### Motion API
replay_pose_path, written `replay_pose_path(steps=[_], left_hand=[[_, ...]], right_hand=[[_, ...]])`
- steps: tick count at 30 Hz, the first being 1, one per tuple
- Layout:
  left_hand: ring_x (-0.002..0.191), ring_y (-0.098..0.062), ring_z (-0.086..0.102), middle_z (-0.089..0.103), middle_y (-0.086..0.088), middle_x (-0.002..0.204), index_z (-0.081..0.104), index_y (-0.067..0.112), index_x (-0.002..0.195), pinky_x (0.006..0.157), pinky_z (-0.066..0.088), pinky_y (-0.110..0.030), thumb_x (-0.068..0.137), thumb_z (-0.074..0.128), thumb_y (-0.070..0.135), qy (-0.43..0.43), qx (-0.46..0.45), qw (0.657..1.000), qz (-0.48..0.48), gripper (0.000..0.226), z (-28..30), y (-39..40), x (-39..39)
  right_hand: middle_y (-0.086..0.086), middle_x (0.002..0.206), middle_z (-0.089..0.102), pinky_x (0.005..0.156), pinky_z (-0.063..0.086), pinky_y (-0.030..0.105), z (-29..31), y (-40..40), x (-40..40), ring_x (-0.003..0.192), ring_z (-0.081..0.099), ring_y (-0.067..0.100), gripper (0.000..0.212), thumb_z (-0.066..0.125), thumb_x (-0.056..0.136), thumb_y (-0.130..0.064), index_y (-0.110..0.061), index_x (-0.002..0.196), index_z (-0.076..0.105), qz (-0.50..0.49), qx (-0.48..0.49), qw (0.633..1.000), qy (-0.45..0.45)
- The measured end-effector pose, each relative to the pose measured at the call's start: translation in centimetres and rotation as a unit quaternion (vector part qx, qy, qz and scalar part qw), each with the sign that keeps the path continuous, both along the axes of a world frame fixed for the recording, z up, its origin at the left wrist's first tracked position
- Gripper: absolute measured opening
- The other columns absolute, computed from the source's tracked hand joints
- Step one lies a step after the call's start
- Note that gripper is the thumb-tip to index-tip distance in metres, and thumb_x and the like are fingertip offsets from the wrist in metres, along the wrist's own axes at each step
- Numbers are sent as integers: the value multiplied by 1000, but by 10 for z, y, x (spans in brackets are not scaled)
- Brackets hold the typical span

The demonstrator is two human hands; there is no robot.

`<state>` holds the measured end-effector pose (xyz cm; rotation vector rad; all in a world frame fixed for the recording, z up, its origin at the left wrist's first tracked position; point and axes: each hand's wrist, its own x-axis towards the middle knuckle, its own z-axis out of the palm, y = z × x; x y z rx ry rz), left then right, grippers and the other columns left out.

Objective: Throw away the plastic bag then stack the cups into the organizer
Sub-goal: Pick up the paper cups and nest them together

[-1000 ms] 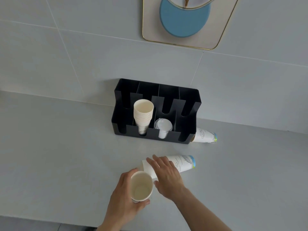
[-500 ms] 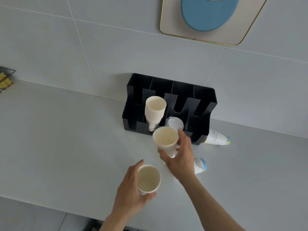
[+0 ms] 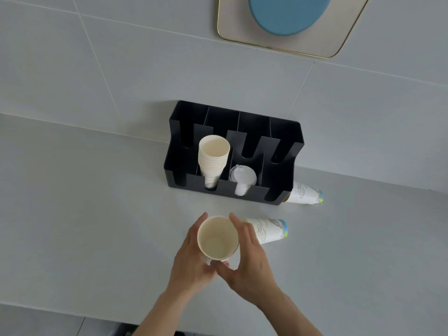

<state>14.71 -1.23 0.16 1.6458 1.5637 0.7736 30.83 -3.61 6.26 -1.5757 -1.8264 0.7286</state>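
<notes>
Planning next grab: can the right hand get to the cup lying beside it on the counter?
Probably yes. The lying cup sits just past the right hand, nothing between, but that hand must first let go of the held cup.

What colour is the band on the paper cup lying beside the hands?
Blue with a thin green edge, on the lying paper cup; head view.
</notes>
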Motion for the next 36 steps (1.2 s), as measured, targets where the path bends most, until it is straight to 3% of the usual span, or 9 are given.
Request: replay_pose_path(steps=[4,8,11,14,20,26,30,33,36], left_hand=[[116,3,55,43,38,136,4,65,147,87,49,-18,48,89,61,-11,-2,1000,-15,130,2,2,-3],[118,10,49,40,38,140,20,56,148,89,47,-16,55,89,58,9,7,1000,-19,117,0,-2,-9],[117,21,45,37,44,137,28,53,146,86,43,-12,57,85,58,16,8,1000,-21,105,1,-1,-9],[117,26,39,38,42,139,31,52,145,87,40,-13,58,87,54,6,2,1000,-8,104,4,-2,-7],[119,23,39,38,40,139,30,53,143,87,37,-9,58,84,57,5,-1,1000,-2,101,7,-2,-1],[116,25,39,37,43,138,30,55,141,86,37,-10,58,87,51,13,-7,1000,1,101,7,-2,0],[117,24,40,37,42,139,30,54,141,86,37,-9,58,87,51,12,-7,1000,0,101,5,-2,0],[118,21,42,39,40,138,31,53,142,87,40,-12,59,88,50,8,-1,1000,-2,101,5,-2,0],[118,21,43,41,39,137,31,55,141,85,40,-9,58,89,51,6,7,1000,-4,101,6,-1,1]], right_hand=[[-14,151,38,96,53,32,-14,0,0,128,49,7,85,66,87,-52,-23,157,28,20,-17,999,-48],[-18,159,34,106,44,24,-22,-2,4,140,40,2,82,59,92,-59,-28,158,23,36,-37,996,-68],[-16,142,53,101,47,25,-20,7,15,128,52,5,70,66,89,-55,-29,149,41,0,-26,999,-37],[-3,126,62,91,55,40,-22,31,39,115,60,21,55,74,89,-27,-21,140,53,-110,18,990,-81],[-1,170,16,125,21,41,-46,60,76,157,13,25,101,75,87,-13,-29,162,10,17,-121,945,-303],[4,129,46,112,40,38,-63,55,74,120,50,28,98,82,75,-14,-31,155,29,13,-54,915,-401],[2,130,48,98,47,38,-42,52,67,115,54,27,89,88,71,-30,-27,146,41,-43,-63,956,-283],[-1,134,55,88,54,38,-3,55,62,112,59,23,91,94,66,-33,-24,142,43,-130,-1,990,-47],[-10,132,57,89,55,22,40,49,57,115,61,12,91,88,68,-48,-34,143,38,-141,52,979,138]])
